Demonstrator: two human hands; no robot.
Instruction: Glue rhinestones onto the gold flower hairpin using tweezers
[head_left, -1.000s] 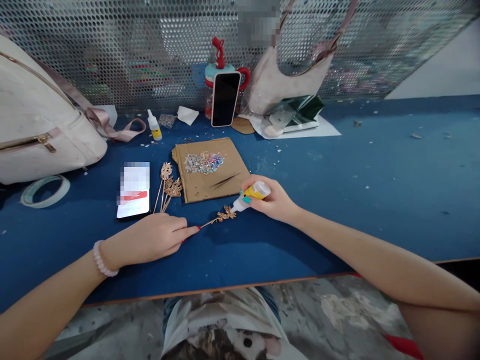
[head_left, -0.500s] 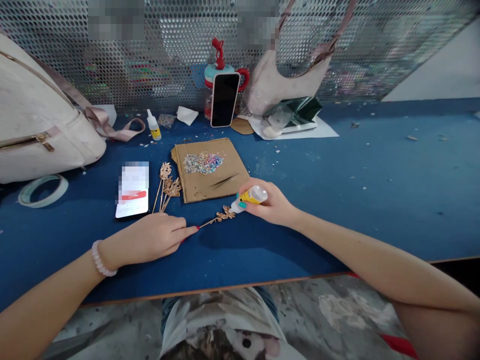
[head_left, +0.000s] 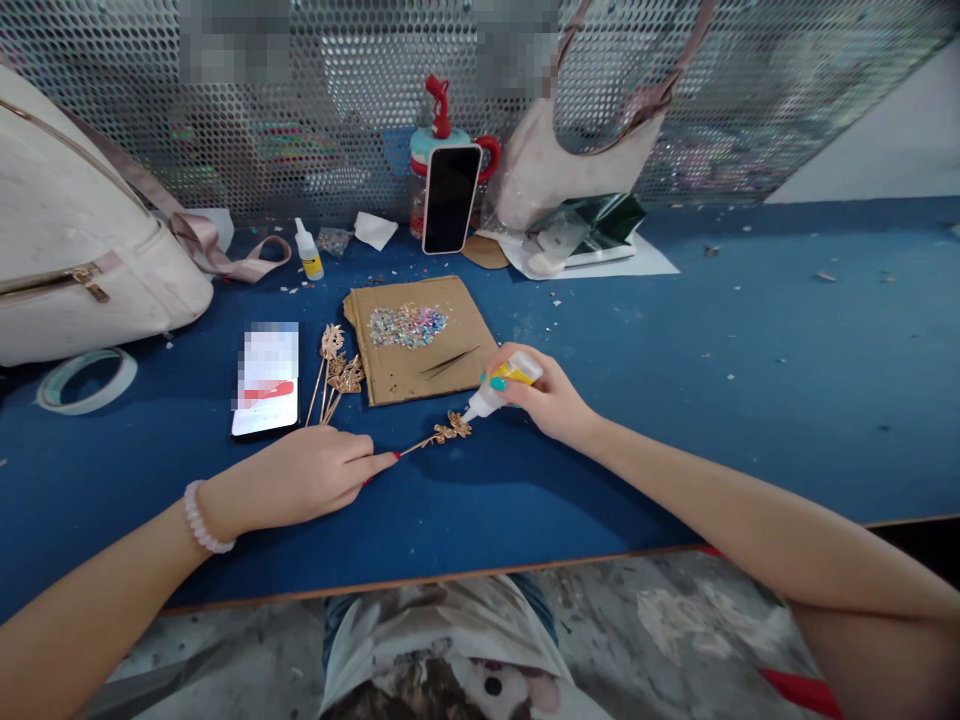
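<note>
I have the left hand (head_left: 300,475) closed on the thin stem of a gold metal flower-headed pin (head_left: 450,429), whose blossom end lies beyond the fingertips, to the right, over the blue tabletop (head_left: 720,400). My right hand (head_left: 551,395) grips a white plastic squeeze bottle with a yellow label (head_left: 484,402), nozzle down at the blossom; I can't tell whether they touch. A brown cardboard sheet (head_left: 397,382) sits just behind. The brown front edge (head_left: 450,581) runs nearer me; scrap-flecked tabletop stretches off rightward.
</note>
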